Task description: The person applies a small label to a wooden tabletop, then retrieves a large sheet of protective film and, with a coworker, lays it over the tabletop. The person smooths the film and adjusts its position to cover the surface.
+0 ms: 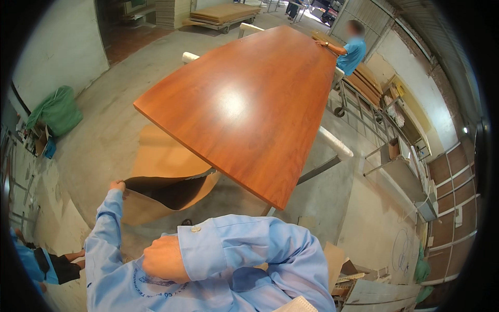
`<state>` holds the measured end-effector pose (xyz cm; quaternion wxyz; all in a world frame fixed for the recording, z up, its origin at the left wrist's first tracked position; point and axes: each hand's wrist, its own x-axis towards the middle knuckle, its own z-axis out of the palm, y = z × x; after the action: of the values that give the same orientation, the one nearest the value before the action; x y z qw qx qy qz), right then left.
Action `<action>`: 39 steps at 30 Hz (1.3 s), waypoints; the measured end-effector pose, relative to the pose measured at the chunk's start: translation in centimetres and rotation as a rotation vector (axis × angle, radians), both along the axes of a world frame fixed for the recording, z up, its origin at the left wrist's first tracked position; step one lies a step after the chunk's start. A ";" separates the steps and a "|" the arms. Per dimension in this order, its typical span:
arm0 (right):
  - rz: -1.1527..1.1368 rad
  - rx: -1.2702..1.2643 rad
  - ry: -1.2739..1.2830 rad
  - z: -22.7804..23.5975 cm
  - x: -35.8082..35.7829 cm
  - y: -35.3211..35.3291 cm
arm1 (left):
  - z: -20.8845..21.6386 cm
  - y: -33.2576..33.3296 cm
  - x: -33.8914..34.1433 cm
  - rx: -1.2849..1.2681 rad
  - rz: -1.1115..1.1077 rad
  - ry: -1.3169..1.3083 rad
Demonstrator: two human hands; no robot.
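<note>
My left hand (117,185) is closed on the edge of a brown cardboard sheet (161,156), low at the left. The sheet bends open beside and partly under the wooden tabletop (234,114), showing its dark inner side. My right hand (165,258) is drawn in across my chest, curled into a fist against my blue shirt. Its fingertips are hidden, so I cannot see whether anything is in it. The large, glossy reddish-brown tabletop lies on padded supports in front of me, and neither hand touches it.
A co-worker in blue (353,52) stands at the tabletop's far right, a hand on its edge. A padded support bar (335,143) juts out at the right. Stacked boards lie on a trolley (223,14) at the back. A green sack (56,110) stands left. Another person (52,262) is at lower left.
</note>
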<state>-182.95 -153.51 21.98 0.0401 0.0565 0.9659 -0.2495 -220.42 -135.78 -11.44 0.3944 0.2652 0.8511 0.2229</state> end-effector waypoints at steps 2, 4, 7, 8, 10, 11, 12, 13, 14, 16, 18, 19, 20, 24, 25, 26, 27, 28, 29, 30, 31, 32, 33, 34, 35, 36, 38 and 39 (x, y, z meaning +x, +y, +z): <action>-0.038 -0.018 -0.036 0.0 0.0 -0.3 | 0.5 0.3 -0.9 -0.014 0.013 0.003; -0.080 -0.025 -0.011 -0.1 0.0 -0.2 | 1.0 0.7 -2.3 0.018 0.026 0.001; -0.003 -0.120 0.020 -0.5 0.5 0.8 | 1.7 2.0 -5.1 0.059 0.108 -0.008; -0.024 -0.132 0.043 -0.7 0.7 1.4 | 2.2 2.8 -6.3 0.064 0.148 -0.016; 0.066 -0.007 0.054 -1.0 0.1 1.4 | 3.8 4.7 -9.4 0.116 0.138 0.060; 0.109 0.039 0.088 -1.1 -0.5 1.4 | 4.9 5.9 -11.3 0.121 0.150 0.080; 0.036 0.042 0.083 -1.2 -1.5 1.1 | 6.0 7.3 -13.2 0.129 0.163 0.108; -0.010 0.032 0.085 -1.6 -2.4 1.4 | 7.3 8.8 -15.1 0.165 0.178 0.140; -0.044 0.006 0.041 -2.0 -3.8 1.6 | 8.5 10.3 -17.0 0.207 0.200 0.177; -0.100 0.026 0.121 -3.1 -5.6 2.8 | 11.2 13.2 -21.2 0.290 0.254 0.187; -0.063 0.026 0.092 -3.5 -8.2 4.7 | 14.6 15.9 -25.5 0.066 -0.172 0.569; -0.005 0.030 0.051 -3.5 -9.9 5.9 | 16.3 17.5 -27.1 0.116 -0.135 0.513; 0.046 0.026 0.027 -3.3 -11.7 6.9 | 18.2 18.8 -28.8 0.147 -0.066 0.422; -0.049 0.066 0.138 -1.5 -17.9 10.8 | 24.7 22.7 -32.9 0.283 0.147 0.235; 0.020 0.015 0.122 -1.1 -19.6 11.9 | 26.4 23.5 -34.0 0.313 0.197 0.237; 0.077 -0.017 0.113 -0.9 -20.7 12.8 | 27.5 24.2 -34.4 0.347 0.197 0.257; 0.123 -0.045 0.108 -0.7 -21.9 13.8 | 28.5 24.9 -35.1 0.350 0.200 0.251; 0.128 -0.046 0.131 -0.6 -23.0 15.0 | 29.6 25.5 -35.9 0.372 0.204 0.257; 0.129 -0.046 0.159 -0.6 -24.1 16.3 | 30.5 26.1 -36.6 0.397 0.202 0.263; 0.168 -0.045 0.107 -0.6 -25.1 17.7 | 31.6 26.6 -37.5 0.421 0.209 0.271; 0.116 -0.217 0.358 -0.9 -25.0 19.8 | 32.6 27.0 -38.4 0.450 0.211 0.280; 0.084 -0.396 0.498 -1.3 -24.1 22.9 | 33.6 27.5 -39.2 0.484 0.217 0.282; -0.092 -0.339 0.615 -2.1 -23.3 25.9 | 34.7 28.1 -39.9 0.531 0.221 0.284; -0.356 -0.347 0.683 -3.4 -22.7 29.5 | 35.9 28.6 -40.6 0.571 0.228 0.284; -0.686 -0.296 0.575 -5.3 -22.3 32.0 | 37.1 29.1 -41.1 0.609 0.230 0.285; -0.738 -0.204 0.598 -9.0 -24.0 34.4 | 38.3 29.6 -41.4 0.652 0.238 0.285; -0.788 -0.076 0.445 -16.6 -27.5 37.0 | 41.0 30.7 -42.2 0.737 0.240 0.297; -0.780 -0.056 0.262 -20.4 -28.8 37.3 | 42.6 31.2 -42.8 0.772 0.239 0.323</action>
<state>-211.80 -116.20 1.54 -0.1791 0.3851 0.8619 -0.2771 -263.22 -104.63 31.18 0.0994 0.3245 0.7808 0.5246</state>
